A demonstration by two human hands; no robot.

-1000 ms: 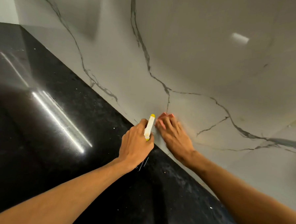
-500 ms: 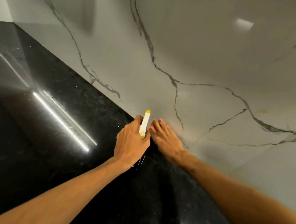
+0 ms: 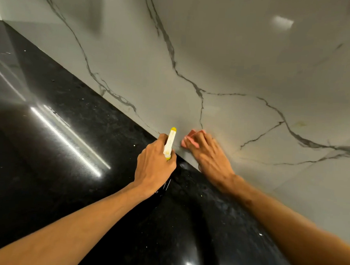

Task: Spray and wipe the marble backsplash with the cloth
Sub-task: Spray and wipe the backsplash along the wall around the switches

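Veined marble (image 3: 244, 61); pink cloth (image 3: 184, 142) under right hand (image 3: 211, 154), sprayer (image 3: 170, 141) in left hand (image 3: 154, 167)

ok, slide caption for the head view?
Left hand grips a spray bottle while right hand presses a pink cloth against the marble backsplash.

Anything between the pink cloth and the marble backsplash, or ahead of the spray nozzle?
Nothing visible: right hand presses pink cloth onto white veined marble backsplash; left hand aims yellow-tipped spray bottle at bare marble.
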